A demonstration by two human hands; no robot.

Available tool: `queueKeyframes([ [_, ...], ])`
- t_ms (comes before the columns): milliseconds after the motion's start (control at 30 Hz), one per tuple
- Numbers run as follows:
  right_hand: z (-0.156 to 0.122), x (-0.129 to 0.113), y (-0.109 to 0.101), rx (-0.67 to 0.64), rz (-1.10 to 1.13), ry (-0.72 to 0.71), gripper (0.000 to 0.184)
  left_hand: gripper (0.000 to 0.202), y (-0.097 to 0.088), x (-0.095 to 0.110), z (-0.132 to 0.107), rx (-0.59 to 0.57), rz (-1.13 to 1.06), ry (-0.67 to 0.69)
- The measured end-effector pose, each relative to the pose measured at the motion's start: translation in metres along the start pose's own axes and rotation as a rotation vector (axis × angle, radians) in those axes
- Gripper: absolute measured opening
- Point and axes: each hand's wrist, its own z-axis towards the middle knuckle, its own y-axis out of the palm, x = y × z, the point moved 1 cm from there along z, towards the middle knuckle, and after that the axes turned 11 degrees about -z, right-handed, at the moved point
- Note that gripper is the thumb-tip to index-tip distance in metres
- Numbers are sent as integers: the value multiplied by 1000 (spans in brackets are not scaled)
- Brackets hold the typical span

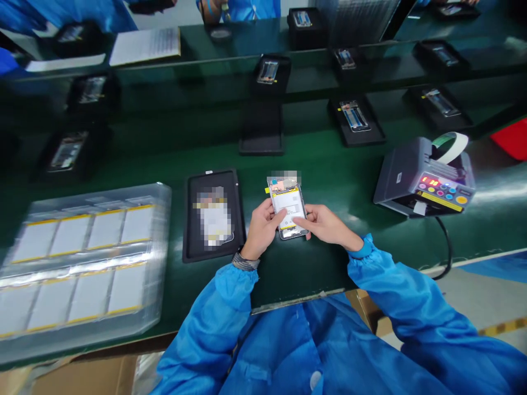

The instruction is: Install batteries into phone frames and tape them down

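Note:
In the head view, an opened phone body (295, 232) with a white battery (291, 204) in it is between my hands above the green bench. My left hand (262, 227) grips its left side, thumb lying on the battery. On the right edge, my right hand (325, 222) has its fingers closed round the phone, thumb pressed on the battery's lower part. Left of my hands, a black tray (190, 219) holds another phone body (214, 219), partly blurred out. A clear plastic tray (162, 247) with several white batteries (137, 224) lies farther left.
A tape dispenser (411, 175) with a lit display stands at the right, its cable hanging over the bench edge. Beyond my hands are a black tray (262, 129) and several trays with phone bodies (354, 116). Co-workers in blue sleeves (255, 8) are across the bench.

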Motion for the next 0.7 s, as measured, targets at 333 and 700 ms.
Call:
queueKeyframes([
  [333, 25, -7, 6, 6, -5, -98, 39, 56, -6, 11, -3, 122, 51, 76],
  [700, 31, 5, 8, -134, 183, -141, 35, 57, -10, 23, -3, 216, 207, 93],
])
